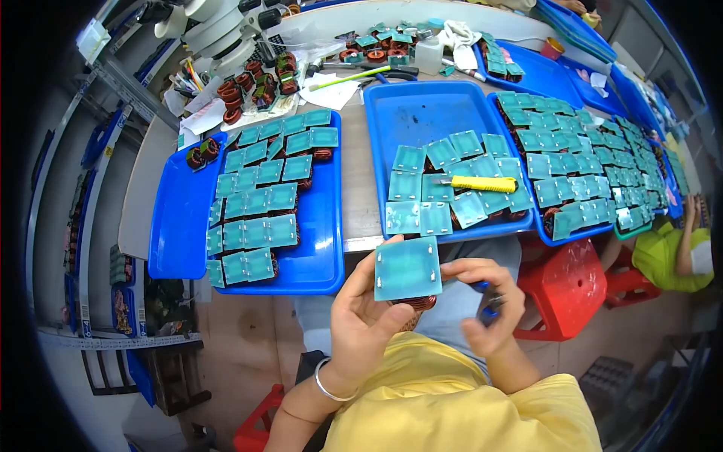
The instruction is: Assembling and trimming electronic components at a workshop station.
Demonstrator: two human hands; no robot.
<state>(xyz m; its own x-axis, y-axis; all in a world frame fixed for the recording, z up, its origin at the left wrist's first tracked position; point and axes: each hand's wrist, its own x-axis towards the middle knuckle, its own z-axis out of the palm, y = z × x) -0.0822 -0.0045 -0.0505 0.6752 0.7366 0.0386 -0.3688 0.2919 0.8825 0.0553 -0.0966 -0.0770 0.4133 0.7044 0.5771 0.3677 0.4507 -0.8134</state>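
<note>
Holds a green plate [408,265] with a copper coil [422,303] beneath it in the left hand [357,316], with fingers and thumb closed around its left and lower sides, over the lap near the middle tray [429,113]. Grips a dark-and-blue tool [489,312], too blurred to name, in the curled fingers of the right hand [509,305]. Has a yellow knife [483,184] lying on plates in that tray.

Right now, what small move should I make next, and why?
Perhaps bring the blue-and-dark tool to the green board: your right hand holds the tool off to one side, while your left hand holds the board with its pale-spotted face up.
</note>
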